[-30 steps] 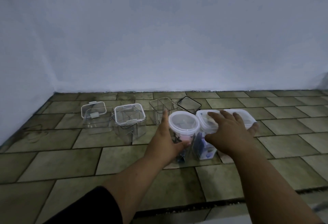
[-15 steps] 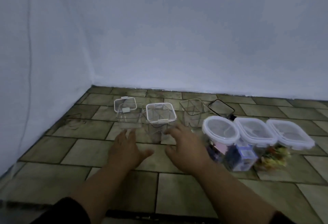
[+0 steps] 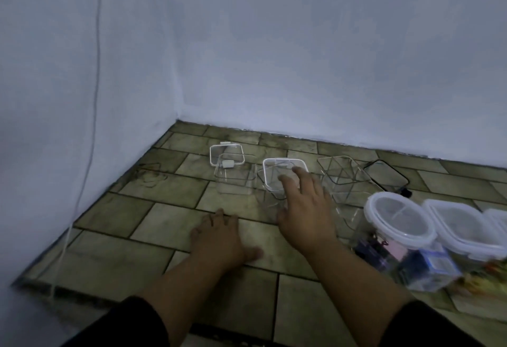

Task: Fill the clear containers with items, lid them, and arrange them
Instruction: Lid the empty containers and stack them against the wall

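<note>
Three lidded, filled clear containers stand in a row at the right: a round-lidded one [image 3: 399, 223], a second [image 3: 463, 228] and a third cut off at the edge [image 3: 500, 220]. Three empty clear containers sit further back: the left one [image 3: 233, 179] with a white-rimmed lid [image 3: 226, 154] leaning on it, the middle one [image 3: 274, 182] under a white-rimmed lid, and an open one [image 3: 343, 176]. A black-rimmed lid [image 3: 385, 175] lies on the floor. My right hand [image 3: 304, 209] reaches with spread fingers over the middle container's lid. My left hand [image 3: 219, 239] rests flat on the tiles.
The floor is brown stone tile [image 3: 137, 209] in a corner of pale walls. A thin white cable [image 3: 90, 127] hangs down the left wall to the floor. A dark scuff mark [image 3: 149, 176] lies near the left wall.
The view has swung left. My right hand moved forward onto the middle container's lid. My left hand settled flat on the floor.
</note>
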